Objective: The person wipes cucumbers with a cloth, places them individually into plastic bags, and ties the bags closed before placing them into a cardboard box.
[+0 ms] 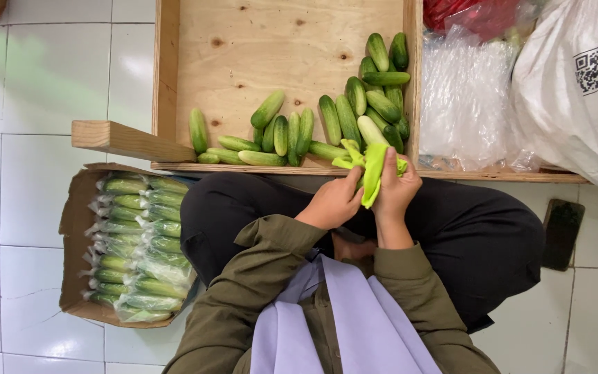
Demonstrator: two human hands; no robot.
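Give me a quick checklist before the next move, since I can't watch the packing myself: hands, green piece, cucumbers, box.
1. Both hands on the green piece: ok; left hand and right hand grip it.
2. What the green piece is: cannot tell.
3. Loose cucumbers in the wooden tray: ok.
4. Cardboard box of wrapped cucumbers at the person's left: ok.
5. Room left in the box: cannot tell.

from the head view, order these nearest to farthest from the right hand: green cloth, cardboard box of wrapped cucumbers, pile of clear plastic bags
1. Green cloth: held in the right hand itself, in front of the wooden tray.
2. Pile of clear plastic bags: up and to the right, beside the tray.
3. Cardboard box of wrapped cucumbers: far left, on the floor.
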